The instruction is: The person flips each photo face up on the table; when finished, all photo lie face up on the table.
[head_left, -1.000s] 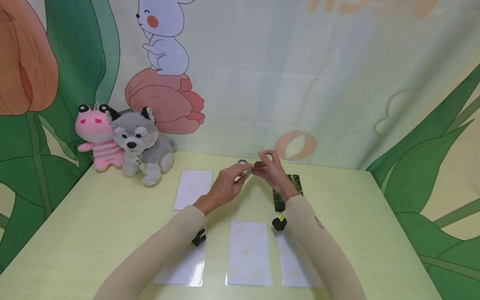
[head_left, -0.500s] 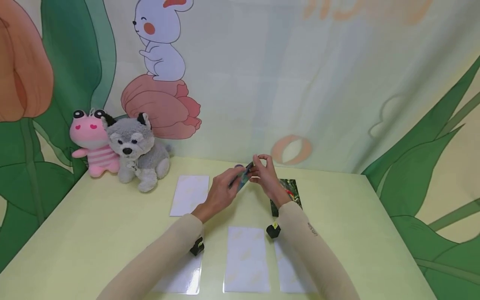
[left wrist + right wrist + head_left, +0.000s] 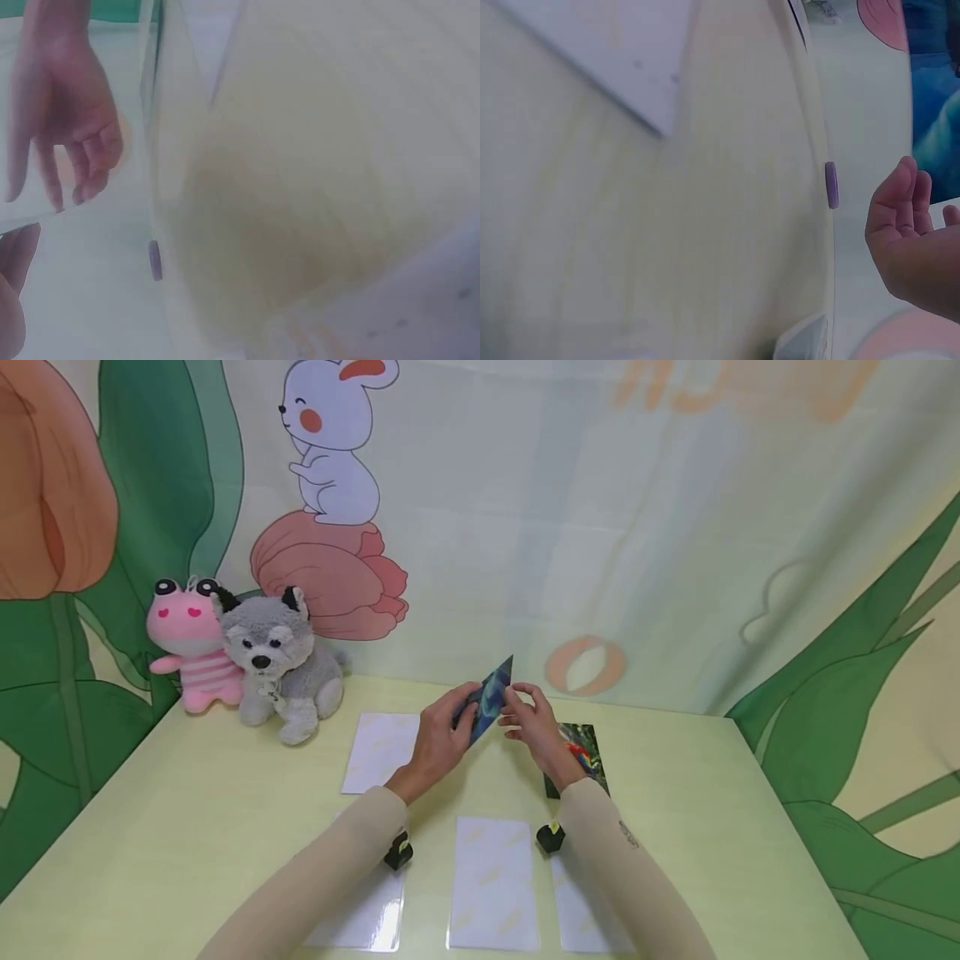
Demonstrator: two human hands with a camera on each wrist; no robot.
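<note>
Blue card slants between two hands, left side gripped, right edge met by fingertips

The blue card is raised off the table, directly to the right of the left hand, which pinches it with the thumb on the near face and the fingers along its far left side. In the head view its outline runs from near left to far right, ending in a sharp upper corner; it looks foreshortened, so which of its sides is the longer one cannot be told for sure.

The left hand is the nearer one, overlapping the card. The right hand comes in from the right, its thumb and first finger meeting the card's right edge and its other fingers apart; whether it pinches or only touches cannot be told.

Below, the parrot card lies to the right, partly covered by the right forearm. A far white card lies to the left, and a near white card lies in the middle, between the forearms.
</note>
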